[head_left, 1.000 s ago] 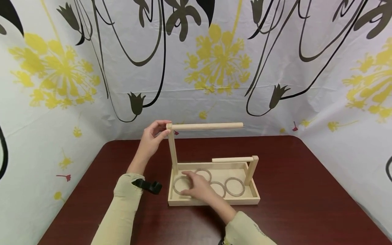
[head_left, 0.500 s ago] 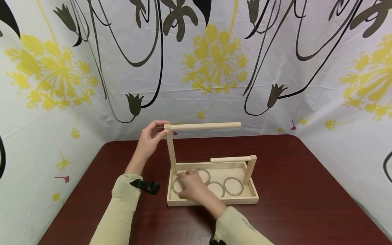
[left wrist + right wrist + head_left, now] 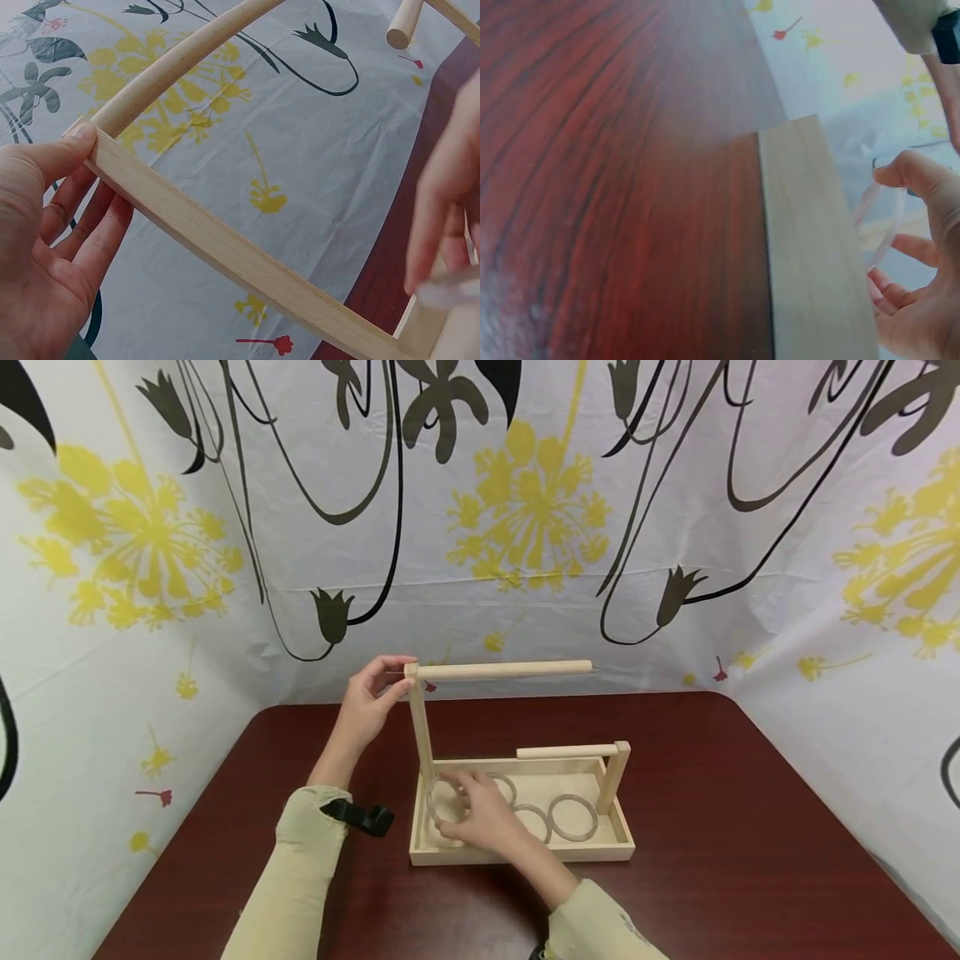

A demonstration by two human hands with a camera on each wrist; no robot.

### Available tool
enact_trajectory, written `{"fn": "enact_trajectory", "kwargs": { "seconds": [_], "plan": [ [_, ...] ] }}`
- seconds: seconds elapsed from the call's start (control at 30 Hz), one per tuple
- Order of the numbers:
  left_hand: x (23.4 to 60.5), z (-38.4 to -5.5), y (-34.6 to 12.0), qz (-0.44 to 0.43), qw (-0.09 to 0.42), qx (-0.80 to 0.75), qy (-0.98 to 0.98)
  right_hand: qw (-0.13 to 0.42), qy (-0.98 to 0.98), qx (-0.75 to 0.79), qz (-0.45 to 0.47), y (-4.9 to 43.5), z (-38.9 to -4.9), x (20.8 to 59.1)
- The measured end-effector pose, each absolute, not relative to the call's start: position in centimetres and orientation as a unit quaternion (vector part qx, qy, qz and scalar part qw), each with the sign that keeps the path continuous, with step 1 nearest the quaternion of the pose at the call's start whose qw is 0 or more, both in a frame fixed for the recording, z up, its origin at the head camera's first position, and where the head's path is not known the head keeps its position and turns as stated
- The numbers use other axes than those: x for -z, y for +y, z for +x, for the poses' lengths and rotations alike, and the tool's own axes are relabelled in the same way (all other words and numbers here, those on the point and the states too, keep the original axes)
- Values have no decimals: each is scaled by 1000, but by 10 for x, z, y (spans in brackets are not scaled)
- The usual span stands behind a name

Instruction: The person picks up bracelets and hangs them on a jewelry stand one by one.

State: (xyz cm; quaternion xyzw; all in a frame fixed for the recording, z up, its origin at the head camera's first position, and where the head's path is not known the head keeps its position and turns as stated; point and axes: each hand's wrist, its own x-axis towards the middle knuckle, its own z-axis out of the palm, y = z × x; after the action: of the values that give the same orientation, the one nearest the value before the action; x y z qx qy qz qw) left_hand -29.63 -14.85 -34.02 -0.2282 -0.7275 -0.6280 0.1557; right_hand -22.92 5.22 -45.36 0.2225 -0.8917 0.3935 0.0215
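Observation:
A pale wooden tray [image 3: 525, 857] carries a tall post [image 3: 422, 727] with a long round bar [image 3: 506, 670] at its top. My left hand [image 3: 363, 702] grips the top of that post, thumb in front and fingers behind, as the left wrist view also shows. Over the left end of the tray, my right hand [image 3: 487, 820] holds a clear plastic ring [image 3: 430, 802] by its edge between thumb and fingers. In the right wrist view, the ring [image 3: 897, 217] stands tilted. Another ring [image 3: 574, 839] lies flat at the right, with two more partly behind my right hand.
On the tray's right side a short post [image 3: 615, 781] bears a shorter bar [image 3: 567, 752] pointing left. The tray rests on a dark red table [image 3: 720, 827]. Behind hangs a patterned white cloth [image 3: 420, 543].
My right hand has closed on the left ring and raised it slightly, tilting it up from the tray floor. The left hand keeps its place on the tall post.

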Motion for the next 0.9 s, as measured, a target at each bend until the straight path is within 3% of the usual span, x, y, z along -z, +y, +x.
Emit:
{"fn": "enact_trajectory", "kwargs": {
  "seconds": [0.13, 0.9],
  "plan": [
    [340, -297, -149, -231, 157, 626, -728, 5, -857, -466, 222, 55, -226, 445],
    [342, -298, -150, -236, 157, 623, -729, 62, -745, -603, 280, 80, -202, 384]
  ]
}}
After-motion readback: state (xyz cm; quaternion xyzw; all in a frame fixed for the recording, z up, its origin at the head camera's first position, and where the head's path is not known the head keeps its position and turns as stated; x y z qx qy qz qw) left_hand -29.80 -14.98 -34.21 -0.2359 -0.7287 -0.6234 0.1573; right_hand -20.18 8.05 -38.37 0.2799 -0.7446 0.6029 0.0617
